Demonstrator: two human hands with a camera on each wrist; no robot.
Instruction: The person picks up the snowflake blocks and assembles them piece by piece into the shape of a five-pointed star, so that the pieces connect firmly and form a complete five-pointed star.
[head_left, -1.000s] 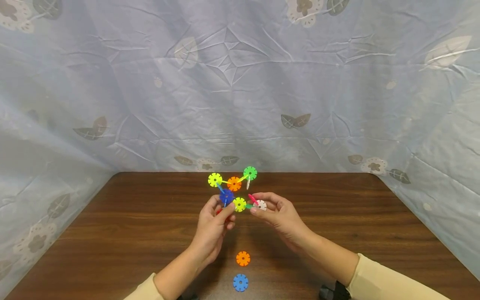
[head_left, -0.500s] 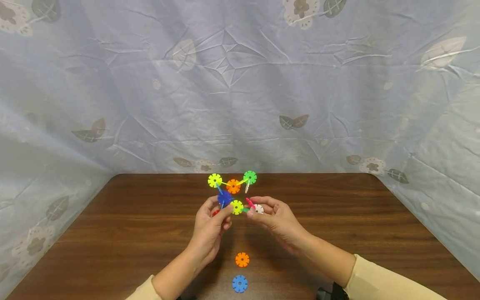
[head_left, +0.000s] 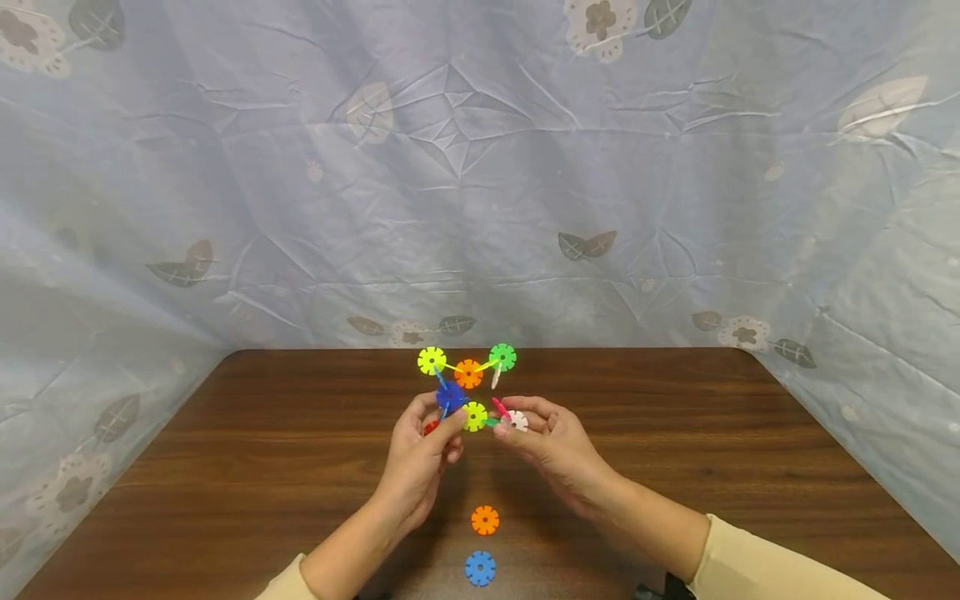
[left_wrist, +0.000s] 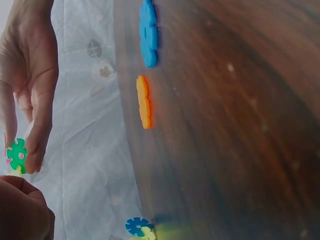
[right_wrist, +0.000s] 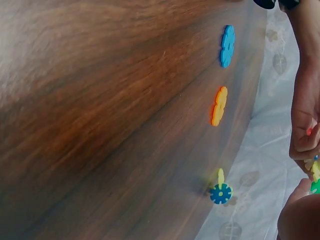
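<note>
From where I stand, the chain of notched discs (head_left: 468, 374) is held up over the wooden tabletop (head_left: 300, 450), roughly midway between its far corners. On the wood on the person's side of it lie a loose orange disc (head_left: 485, 520) and, farther from the far edge, a light-blue disc (head_left: 480, 568). The work looks to me like seating one disc's notch in another's, and it should go best with both notches squared up, fingers close to the joint, and a straight, gentle push without twisting, since the free arm could lever other joints loose. The left hand (head_left: 420, 450) steadies its side with thumb and fingers closed in a pinch around the chain, by the dark-blue disc (head_left: 450, 395), a red disc (head_left: 431, 427) and the nearer yellow-green disc (head_left: 474, 417); I can't tell exactly which it grips. The right hand (head_left: 558, 442) pinches the white disc (head_left: 517, 422), barely a disc's thickness between thumb and fingers, where the green disc (left_wrist: 15, 156) joins it. A pink disc (head_left: 500, 407) juts up beside those fingertips.
</note>
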